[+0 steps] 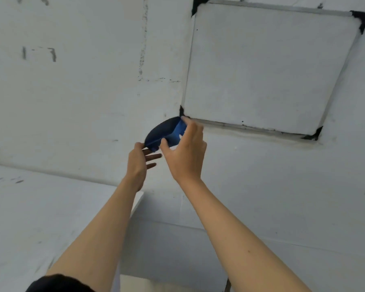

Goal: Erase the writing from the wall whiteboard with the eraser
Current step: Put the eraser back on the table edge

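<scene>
Eraser (165, 132) was held up near the board's (268, 68) lower-left corner, both hands on it. Right hand (185, 152) fingers curled round its blue body; left hand (138, 160) pinched the near end, other fingers loose. Prob. light, stiff plastic w/ soft felt pad; best gripped by the body sides.

No text, label, brand or number can be read anywhere. The whiteboard (268, 68), at about two o'clock in the view, bears only a few small dark specks, none forming letters. The blue eraser (167, 133) shows a small white mark at its right end, too blurred to read.
</scene>
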